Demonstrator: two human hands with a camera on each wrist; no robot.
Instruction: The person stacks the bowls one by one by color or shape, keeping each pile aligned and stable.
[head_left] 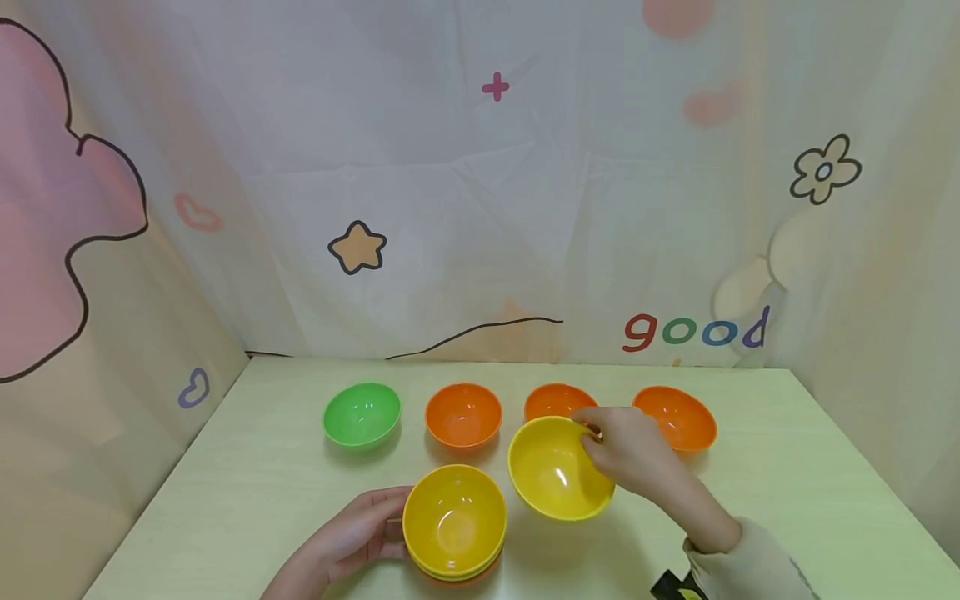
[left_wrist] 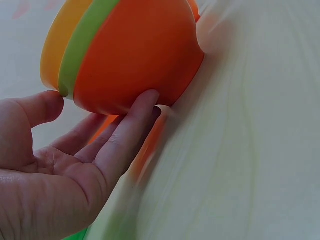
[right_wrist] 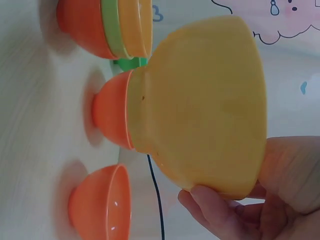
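Note:
My right hand (head_left: 637,454) pinches the rim of a yellow bowl (head_left: 558,471) between thumb and fingers, holding it tilted above the table. The right wrist view shows this bowl's outside (right_wrist: 205,105) with the fingertips at its edge. To its left stands a stack of nested bowls, topped by a yellow bowl (head_left: 453,521). Beneath that come a green bowl (left_wrist: 80,55) and an orange bowl (left_wrist: 137,55). My left hand (head_left: 365,533) holds the stack's left side, thumb at the upper rims and fingers along the orange wall.
Behind the hands, a row runs across the pale table (head_left: 247,467): a green bowl (head_left: 362,415), an orange bowl (head_left: 463,414), another orange bowl (head_left: 555,398) partly covered by the held one, and a third orange bowl (head_left: 678,421) at right. A printed curtain (head_left: 450,183) hangs behind.

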